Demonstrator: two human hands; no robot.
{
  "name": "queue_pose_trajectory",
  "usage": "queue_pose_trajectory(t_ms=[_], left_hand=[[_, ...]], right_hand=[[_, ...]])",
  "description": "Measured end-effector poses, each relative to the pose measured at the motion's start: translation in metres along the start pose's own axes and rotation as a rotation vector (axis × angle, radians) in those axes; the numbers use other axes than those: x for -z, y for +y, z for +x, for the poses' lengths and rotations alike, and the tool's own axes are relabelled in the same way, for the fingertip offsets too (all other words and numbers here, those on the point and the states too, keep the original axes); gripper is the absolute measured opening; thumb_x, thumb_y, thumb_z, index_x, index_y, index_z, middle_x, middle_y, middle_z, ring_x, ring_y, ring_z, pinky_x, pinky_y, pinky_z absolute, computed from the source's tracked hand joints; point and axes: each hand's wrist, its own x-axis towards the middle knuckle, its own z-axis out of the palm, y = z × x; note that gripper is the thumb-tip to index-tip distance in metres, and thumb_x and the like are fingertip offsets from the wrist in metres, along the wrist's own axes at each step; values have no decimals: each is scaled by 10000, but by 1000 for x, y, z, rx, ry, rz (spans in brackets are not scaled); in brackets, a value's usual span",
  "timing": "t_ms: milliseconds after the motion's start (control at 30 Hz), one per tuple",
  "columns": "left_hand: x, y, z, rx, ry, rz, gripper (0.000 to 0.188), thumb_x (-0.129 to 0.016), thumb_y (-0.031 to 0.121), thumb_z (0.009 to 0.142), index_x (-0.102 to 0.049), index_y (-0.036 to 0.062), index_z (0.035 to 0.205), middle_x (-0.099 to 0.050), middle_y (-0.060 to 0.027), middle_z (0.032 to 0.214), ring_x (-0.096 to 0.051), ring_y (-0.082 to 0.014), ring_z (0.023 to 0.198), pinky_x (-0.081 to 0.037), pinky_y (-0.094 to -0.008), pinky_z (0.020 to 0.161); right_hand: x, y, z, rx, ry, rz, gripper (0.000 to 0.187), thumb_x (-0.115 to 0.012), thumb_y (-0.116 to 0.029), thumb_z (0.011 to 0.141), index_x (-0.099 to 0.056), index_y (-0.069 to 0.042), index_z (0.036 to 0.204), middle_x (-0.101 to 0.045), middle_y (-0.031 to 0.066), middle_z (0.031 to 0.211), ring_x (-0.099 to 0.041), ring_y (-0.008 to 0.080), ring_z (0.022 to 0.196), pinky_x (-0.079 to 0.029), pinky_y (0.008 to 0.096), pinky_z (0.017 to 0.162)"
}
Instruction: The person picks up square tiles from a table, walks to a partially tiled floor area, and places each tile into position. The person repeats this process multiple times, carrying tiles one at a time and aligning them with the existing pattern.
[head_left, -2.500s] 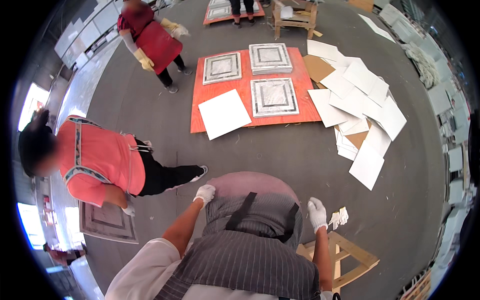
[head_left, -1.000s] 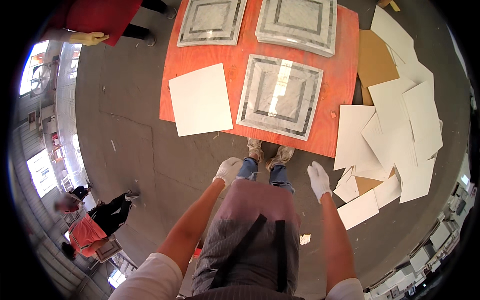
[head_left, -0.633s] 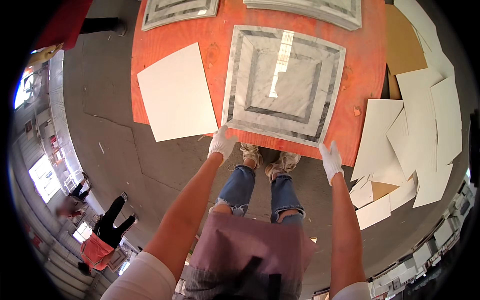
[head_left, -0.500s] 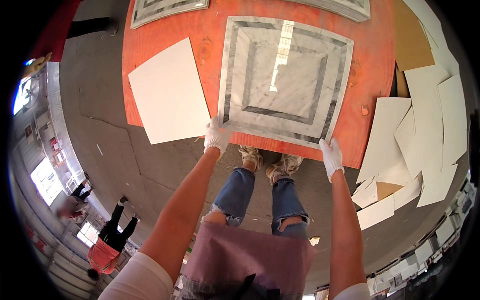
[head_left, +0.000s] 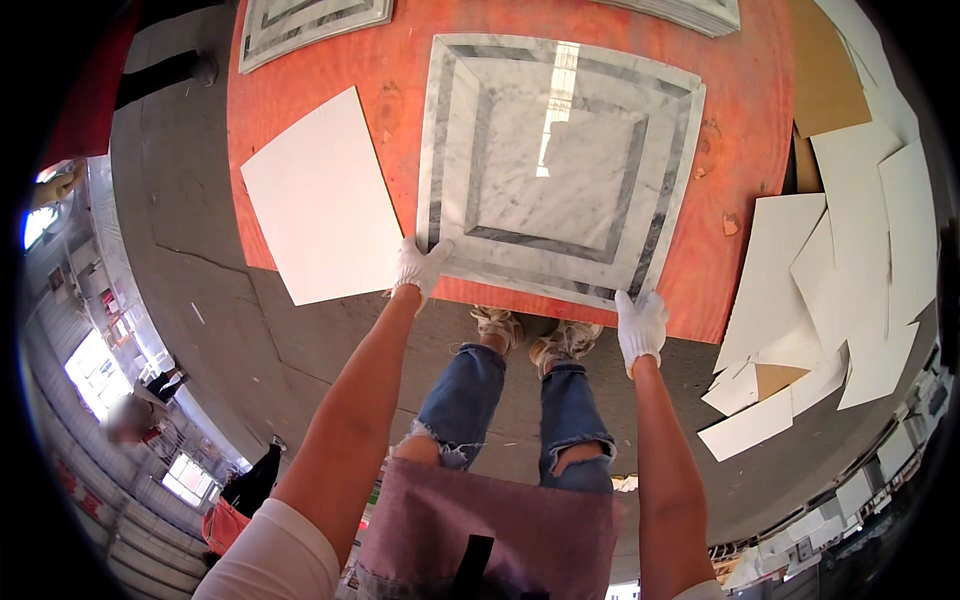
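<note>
A square polished marble tile (head_left: 545, 150), white with grey inlaid bands, lies on an orange-red wooden board (head_left: 350, 60) in front of me. At its near left corner, my left hand (head_left: 420, 268) in a white knit glove is closed on the edge, thumb over the top. My right hand (head_left: 641, 325), gloved the same way, grips the near right corner. The undersides of both hands' fingers are hidden. Beside my left hand, a plain white sheet (head_left: 325, 200) lies askew, overhanging the board's near edge.
More banded tiles (head_left: 310, 25) and a tile stack (head_left: 690, 10) sit at the board's far side. White and brown sheets (head_left: 770, 270) are heaped on the floor at right. My shoes (head_left: 565, 340) are below the board's edge. Other people (head_left: 245, 495) stand at the left.
My right hand and the tile's near right corner have shifted left relative to the board. The left hand stays at its corner. The view has tilted slightly.
</note>
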Motion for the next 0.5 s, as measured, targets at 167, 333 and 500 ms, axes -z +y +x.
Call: queue_pose_trajectory(t_ms=[167, 333, 500], left_hand=[[23, -8, 12, 131, -64, -17, 705, -661, 546, 793, -535, -60, 1128, -625, -158, 1019, -594, -240, 940, -473, -359, 837], [55, 14, -25, 168, -156, -12, 758, -600, 643, 803, -569, -40, 1131, -624, -89, 920, -565, -168, 813, -469, -301, 730], [78, 53, -70, 191, -146, -123, 721, -599, 641, 816, -627, -33, 1071, -612, -18, 860, -533, -101, 724, -424, -251, 593]], right_hand=[[20, -17, -6, -32, -129, 83, 757, -684, -497, 771, -435, 18, 1268, -478, 256, 1241, -520, 408, 1116, -447, 443, 928], [60, -12, -9, 19, -259, 170, 706, -688, -519, 757, -510, 8, 1192, -585, 197, 1122, -565, 356, 1060, -455, 429, 869], [76, 7, 12, -83, -562, 835, 524, -720, -415, 804, -568, -87, 1183, -622, -8, 971, -553, 117, 817, -441, 277, 695]])
